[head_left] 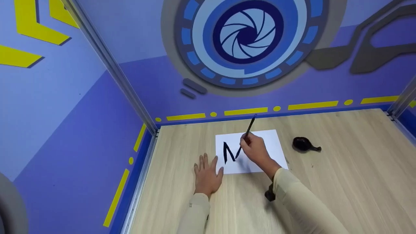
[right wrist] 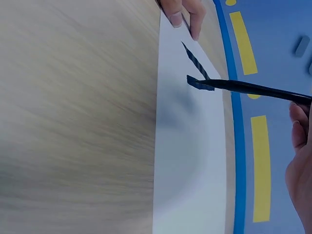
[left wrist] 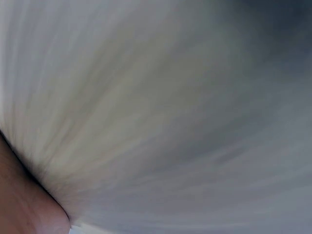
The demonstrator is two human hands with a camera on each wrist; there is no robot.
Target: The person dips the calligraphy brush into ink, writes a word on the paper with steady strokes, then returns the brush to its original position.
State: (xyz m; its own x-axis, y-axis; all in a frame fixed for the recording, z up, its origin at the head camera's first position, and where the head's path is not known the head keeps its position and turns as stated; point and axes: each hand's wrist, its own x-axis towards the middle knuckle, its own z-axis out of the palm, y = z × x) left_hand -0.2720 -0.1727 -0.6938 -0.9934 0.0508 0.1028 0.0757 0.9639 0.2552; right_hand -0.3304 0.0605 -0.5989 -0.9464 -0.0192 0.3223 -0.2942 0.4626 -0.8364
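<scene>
A white sheet of paper (head_left: 269, 143) lies on the wooden table, with thick black strokes (head_left: 229, 152) on its left half. My right hand (head_left: 255, 148) pinches a black brush (head_left: 250, 126) above the sheet, its tip down at the lower end of the slanting stroke. In the right wrist view the dark tip of the brush (right wrist: 243, 87) meets the black strokes. My left hand (head_left: 208, 175) lies palm down with fingers spread, its thumb and index finger at the sheet's left edge. The left wrist view is mostly blurred tabletop, with a bit of skin (left wrist: 29, 209) in the lower left corner.
A small black dish with a handle (head_left: 302, 144), dark inside, sits right of the paper. Blue and purple panels (head_left: 139, 84) with yellow marks rise behind and left of the wooden table (head_left: 351, 169). A metal post (head_left: 113, 65) stands in the left corner.
</scene>
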